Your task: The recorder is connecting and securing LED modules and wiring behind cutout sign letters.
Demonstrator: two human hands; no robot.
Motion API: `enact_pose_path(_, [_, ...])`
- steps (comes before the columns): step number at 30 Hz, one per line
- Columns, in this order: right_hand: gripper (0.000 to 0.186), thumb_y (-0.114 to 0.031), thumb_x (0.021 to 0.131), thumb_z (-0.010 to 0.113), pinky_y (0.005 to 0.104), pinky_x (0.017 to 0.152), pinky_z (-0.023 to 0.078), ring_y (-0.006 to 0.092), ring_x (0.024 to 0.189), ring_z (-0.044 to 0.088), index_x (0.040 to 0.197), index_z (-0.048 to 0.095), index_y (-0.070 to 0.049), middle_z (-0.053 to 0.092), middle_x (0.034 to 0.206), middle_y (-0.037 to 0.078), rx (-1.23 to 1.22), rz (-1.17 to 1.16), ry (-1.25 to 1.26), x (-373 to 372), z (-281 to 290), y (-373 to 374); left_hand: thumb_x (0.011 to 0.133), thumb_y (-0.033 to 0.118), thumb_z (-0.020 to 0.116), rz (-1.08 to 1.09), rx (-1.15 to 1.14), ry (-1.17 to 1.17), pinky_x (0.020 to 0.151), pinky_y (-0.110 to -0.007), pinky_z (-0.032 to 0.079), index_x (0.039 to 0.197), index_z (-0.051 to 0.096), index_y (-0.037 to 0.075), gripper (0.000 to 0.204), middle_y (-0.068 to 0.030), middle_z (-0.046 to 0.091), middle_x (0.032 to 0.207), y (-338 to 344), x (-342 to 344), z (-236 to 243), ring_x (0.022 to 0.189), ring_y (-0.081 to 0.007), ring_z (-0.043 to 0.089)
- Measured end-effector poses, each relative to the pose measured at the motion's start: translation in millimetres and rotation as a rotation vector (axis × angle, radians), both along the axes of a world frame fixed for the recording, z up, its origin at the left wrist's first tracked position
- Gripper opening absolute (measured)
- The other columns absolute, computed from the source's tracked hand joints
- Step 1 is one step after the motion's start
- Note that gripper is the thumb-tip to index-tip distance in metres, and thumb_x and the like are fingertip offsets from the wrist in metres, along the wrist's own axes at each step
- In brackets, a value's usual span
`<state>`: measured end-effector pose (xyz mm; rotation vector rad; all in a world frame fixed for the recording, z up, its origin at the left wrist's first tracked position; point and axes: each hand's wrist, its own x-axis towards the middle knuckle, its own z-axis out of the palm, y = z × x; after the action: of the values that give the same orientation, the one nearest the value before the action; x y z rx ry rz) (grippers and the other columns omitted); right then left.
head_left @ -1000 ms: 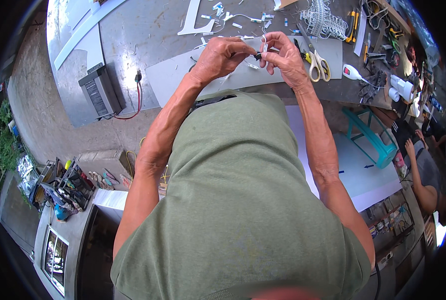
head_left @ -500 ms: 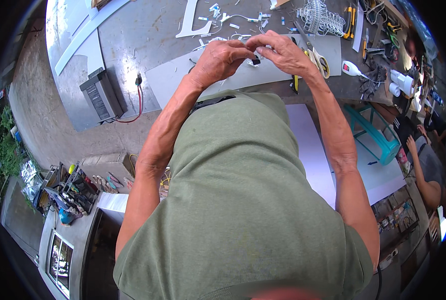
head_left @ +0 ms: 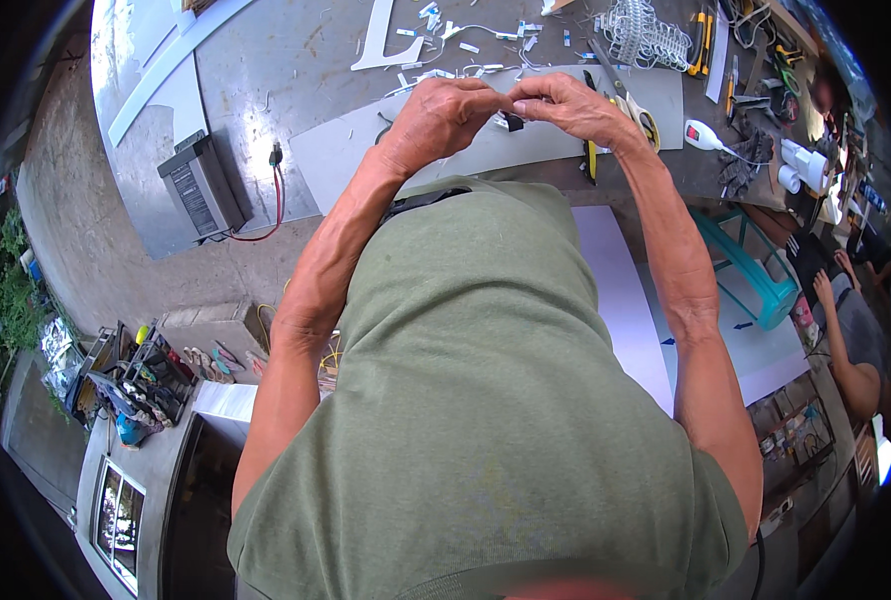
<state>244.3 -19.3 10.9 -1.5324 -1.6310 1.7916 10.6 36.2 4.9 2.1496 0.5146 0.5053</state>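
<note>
My left hand (head_left: 442, 120) and my right hand (head_left: 578, 108) meet over the table's near edge, fingertips pinched together. What lies between the fingertips is too small to make out. Just below them shows a small black piece (head_left: 512, 123), close to the left fingers; I cannot tell whether it is held. Under both hands lies a light grey sheet (head_left: 334, 158). Just beyond the fingers, small white and blue modules on thin wire (head_left: 471, 47) are strewn about. Scissors with pale yellow handles (head_left: 650, 128) rest beside my right wrist.
A white cut-out letter (head_left: 376, 48) lies beyond my left hand. At the left stands a dark power supply box (head_left: 202, 190) with red and black leads. Right of the sheet are cutters (head_left: 704, 45) and a white bulb-shaped device (head_left: 704, 136). A teal stool (head_left: 771, 297) and another person (head_left: 856, 345) are at right.
My right hand has moved slightly down, and its fingers have drawn together against the left fingertips. The left hand has hardly moved.
</note>
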Motion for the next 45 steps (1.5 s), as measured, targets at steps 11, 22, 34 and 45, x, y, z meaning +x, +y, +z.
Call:
enact_pose_path(11, [0.024, -0.026, 0.098, 0.063, 0.0287, 0.082, 0.045, 0.0107, 0.086, 0.054, 0.097, 0.066, -0.003, 0.060, 0.087, 0.000, -0.123, -0.094, 0.161, -2.1, -3.7, -6.7, 0.085, 0.007, 0.073, 0.092, -0.117, 0.043, 0.064, -0.034, 0.055, 0.101, 0.074, 0.007, 0.016, -0.0105, 0.072, 0.084, -2.4, 0.2, 4.7, 0.069, -0.0245, 0.069])
enact_pose_path(22, [0.021, -0.025, 0.092, 0.065, 0.0265, 0.071, 0.043, 0.0087, 0.075, 0.051, 0.091, 0.066, -0.004, 0.057, 0.078, -0.003, -0.071, -0.161, 0.014, -9.8, -1.1, -14.5, 0.084, 0.009, 0.074, 0.069, -0.207, 0.147, 0.064, -0.034, 0.055, 0.095, 0.076, 0.003, 0.013, -0.0119, 0.072, 0.083, -5.2, 0.4, -0.5, 0.068, -0.0231, 0.069])
enact_pose_path(34, [0.022, -0.026, 0.092, 0.066, 0.0262, 0.074, 0.046, 0.0097, 0.077, 0.055, 0.095, 0.066, -0.004, 0.059, 0.081, -0.001, -0.152, -0.251, 0.155, -10.2, -3.7, -21.8, 0.086, 0.014, 0.075, 0.110, -0.429, 0.172, 0.062, -0.032, 0.051, 0.100, 0.077, 0.002, 0.018, -0.0106, 0.072, 0.080, -4.7, -0.5, -7.7, 0.066, -0.0158, 0.064])
enact_pose_path(45, [0.020, -0.022, 0.093, 0.066, 0.0270, 0.069, 0.047, 0.0094, 0.073, 0.055, 0.093, 0.068, -0.003, 0.061, 0.078, 0.000, -0.109, -0.273, 0.139, -12.0, -1.7, -23.6, 0.088, 0.024, 0.077, 0.084, -0.545, 0.193, 0.058, -0.031, 0.045, 0.102, 0.079, 0.005, 0.024, -0.0068, 0.071, 0.078, -3.2, -2.9, -14.1, 0.062, -0.0115, 0.056])
